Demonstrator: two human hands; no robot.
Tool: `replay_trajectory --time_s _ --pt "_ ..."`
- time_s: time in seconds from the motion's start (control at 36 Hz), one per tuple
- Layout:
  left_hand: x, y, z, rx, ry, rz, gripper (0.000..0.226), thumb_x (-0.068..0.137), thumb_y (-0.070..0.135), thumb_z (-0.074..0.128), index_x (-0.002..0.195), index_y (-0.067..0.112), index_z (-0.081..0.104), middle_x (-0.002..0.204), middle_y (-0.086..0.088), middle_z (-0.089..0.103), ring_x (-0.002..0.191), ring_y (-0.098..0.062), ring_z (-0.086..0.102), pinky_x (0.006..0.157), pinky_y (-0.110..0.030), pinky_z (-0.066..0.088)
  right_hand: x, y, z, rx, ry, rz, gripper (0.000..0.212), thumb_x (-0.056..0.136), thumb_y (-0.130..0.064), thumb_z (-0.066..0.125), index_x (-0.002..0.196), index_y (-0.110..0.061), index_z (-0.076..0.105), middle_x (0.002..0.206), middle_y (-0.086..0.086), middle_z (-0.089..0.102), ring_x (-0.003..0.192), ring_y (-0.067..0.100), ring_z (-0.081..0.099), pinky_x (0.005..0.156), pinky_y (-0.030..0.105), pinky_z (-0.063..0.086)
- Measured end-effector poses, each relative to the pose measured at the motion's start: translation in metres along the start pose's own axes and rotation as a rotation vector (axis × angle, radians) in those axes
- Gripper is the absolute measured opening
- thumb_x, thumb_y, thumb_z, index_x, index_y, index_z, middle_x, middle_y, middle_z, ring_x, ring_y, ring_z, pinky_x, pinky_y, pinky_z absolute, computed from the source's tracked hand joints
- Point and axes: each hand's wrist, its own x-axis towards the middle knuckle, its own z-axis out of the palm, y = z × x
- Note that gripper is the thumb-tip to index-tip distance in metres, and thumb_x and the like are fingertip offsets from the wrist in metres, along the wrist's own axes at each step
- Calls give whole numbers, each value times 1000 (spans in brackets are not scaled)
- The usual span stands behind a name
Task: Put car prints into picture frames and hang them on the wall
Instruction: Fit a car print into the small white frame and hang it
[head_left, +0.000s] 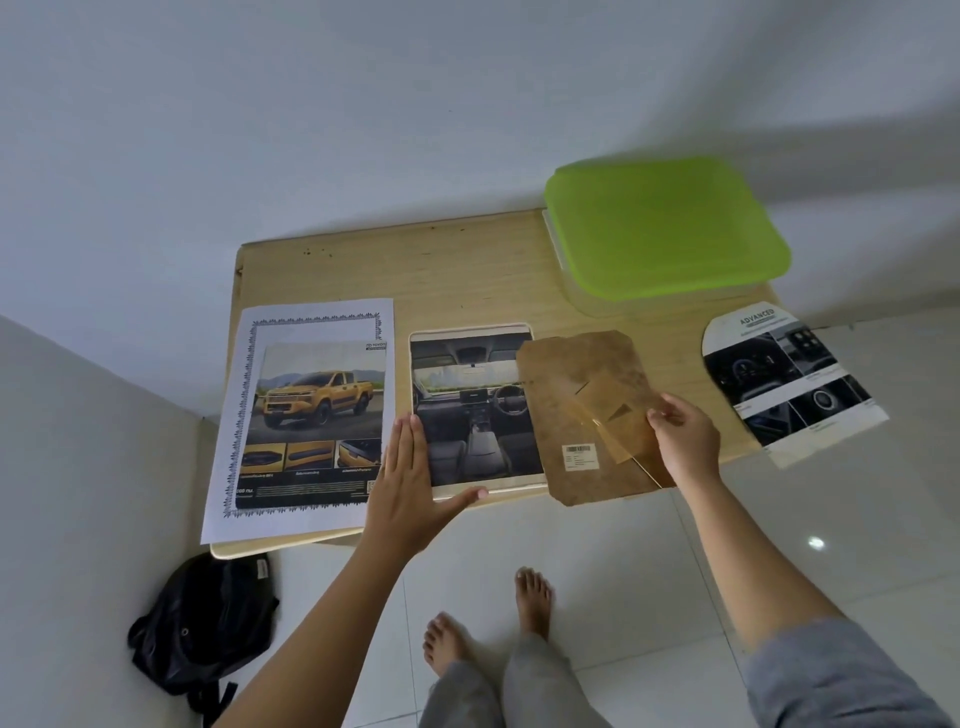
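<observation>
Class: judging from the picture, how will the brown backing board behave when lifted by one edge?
Probably stiff: the brown backing board shows no sag though the right hand pinches only one edge. Likely light, since a pinch alone holds it. Its stand flap may swing out.

We see a pale counter (467, 270) with fine wood grain. The white sheet (311, 313) carries a black leafy border. The pickup print (317, 400) shows a yellow-orange truck under a hazy sky, with a black text strip at its foot. The frame (467, 328) is cream and its cabin print (470, 415) grey and black. The backing board (582, 374) is mottled brown with a white barcode label (579, 456). The lid (667, 228) is translucent lime green. The round-topped print (789, 384) is black on white. The backpack (202, 623) is black, the floor (675, 571) is glossy white tile and the trousers (540, 691) are grey.
</observation>
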Motion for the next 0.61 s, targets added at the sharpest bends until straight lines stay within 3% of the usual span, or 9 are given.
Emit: replay_trajectory --time_s 0.14,0.31,0.39,0.44,0.53,0.61 --pt "0 0 1 -14 7 -6 119 59 92 20 137 17 -30 150 1 -26 139 -13 -23 111 -33 1 4 8 5 -145 48 -101 33 89 -11 57 121 -5 59 115 17 59 107 29 56 95 35 41" --pt "1 -1 1 -15 15 -11 121 58 93 20 140 16 -27 153 0 -22 140 -13 -21 111 -34 3 -9 -2 23 -161 70 -227 39 92 -16 52 129 -8 51 130 9 50 123 24 45 100 28 32" --pt "1 -1 2 1 16 -7 121 59 93 19 140 15 -26 153 -1 -22 140 -13 -22 111 -33 2 -19 -7 41 -273 -69 -432 43 94 -26 50 134 -15 45 139 5 43 127 20 41 102 28 31" --pt "1 -1 2 9 22 0 120 60 93 17 141 14 -25 153 -1 -22 139 -14 -21 112 -33 1 -20 -4 53 -377 -183 -546 47 94 -32 49 138 -17 41 145 6 36 134 23 33 108 36 28" --pt "0 -1 1 24 34 8 119 62 92 18 140 14 -24 152 -1 -21 139 -14 -21 112 -33 1 -18 5 58 -448 -230 -579 56 92 -47 36 139 -18 39 151 5 28 142 25 18 114 45 19" --pt "-1 0 1 27 38 11 117 62 91 18 139 14 -25 151 -1 -21 139 -14 -21 113 -34 3 -14 9 51 -440 -232 -575 59 90 -49 33 140 -17 38 151 5 28 142 24 17 113 46 21"
